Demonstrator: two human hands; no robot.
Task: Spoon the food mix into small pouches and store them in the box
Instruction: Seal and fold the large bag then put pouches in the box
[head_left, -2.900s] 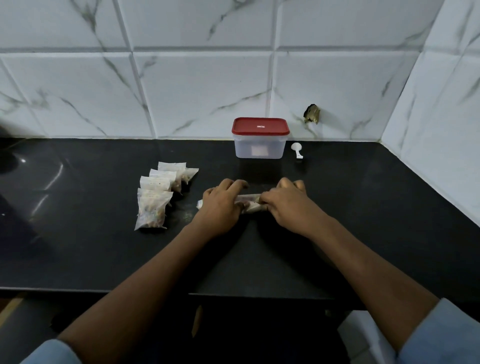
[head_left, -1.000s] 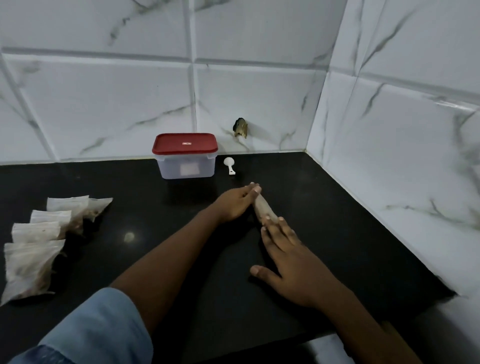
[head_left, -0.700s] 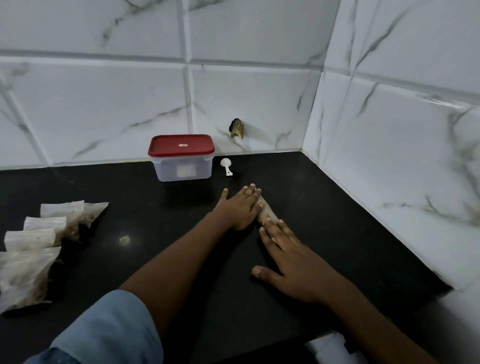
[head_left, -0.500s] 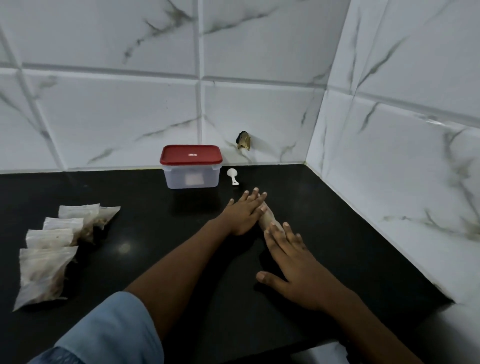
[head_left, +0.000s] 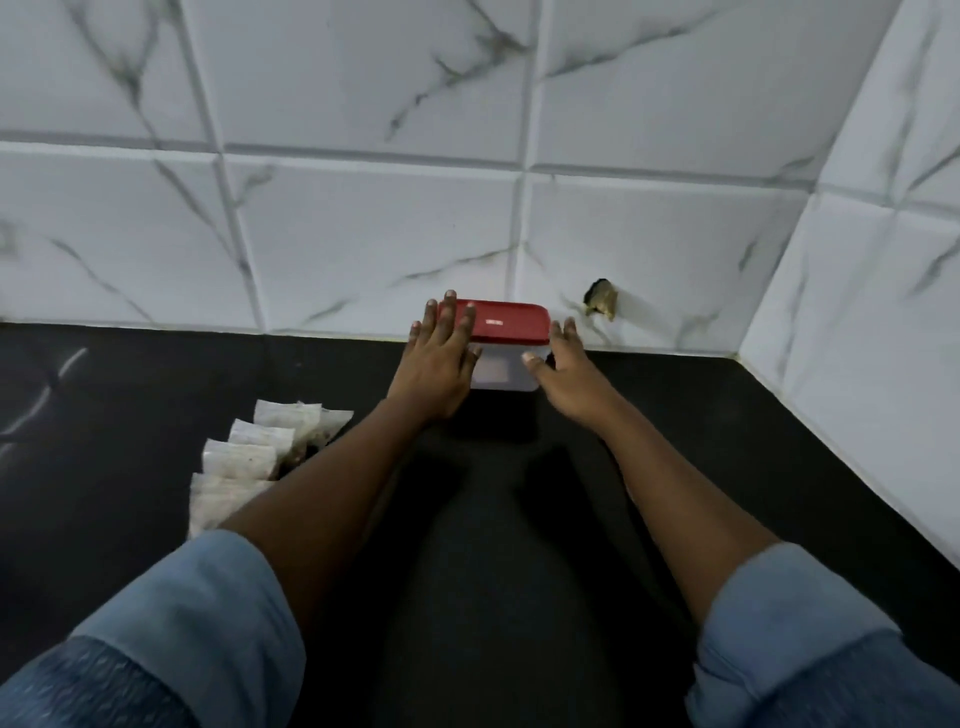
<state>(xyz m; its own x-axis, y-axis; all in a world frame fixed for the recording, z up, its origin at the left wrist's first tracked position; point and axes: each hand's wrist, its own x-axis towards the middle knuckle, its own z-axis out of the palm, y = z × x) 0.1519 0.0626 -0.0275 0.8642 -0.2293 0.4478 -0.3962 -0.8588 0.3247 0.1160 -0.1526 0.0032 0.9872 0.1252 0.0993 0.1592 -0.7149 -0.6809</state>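
Both hands moved off the rolled pouch at mid-counter and up to the box (head_left: 506, 371). That pouch isn't in view now, and neither is the spoon. Box sits at the back of the counter (head_left: 779, 467), against the wall (head_left: 363, 234), lid (head_left: 506, 322) on.

Left hand (head_left: 436, 364): fingers straight, laid over the lid's left end. Right hand (head_left: 563, 371): fingers straight along the box's right side, thumb on the front face. Hands are apart, one per end, neither curled round anything.

Filled pouches (head_left: 249, 457): overlapping row on the counter, left of the left arm, well apart from the box.

Handling, my read:
- Box is rigid translucent plastic and looks light. Can't tell if anything's in it.
- Smooth walls on a glossy counter, so it will likely slide if pushed from one side.
- Hold the body at both ends, or pin it with one hand and lift the lid at a corner lip.
- Lid is probably a press fit; expect it to pop.
- Pouches are thin soft film with loose mix. Pick them up by the top edge, don't squeeze.

Writing: small white mark at lid centre, too small to read. Pale square patch on the box's front face, no text legible.
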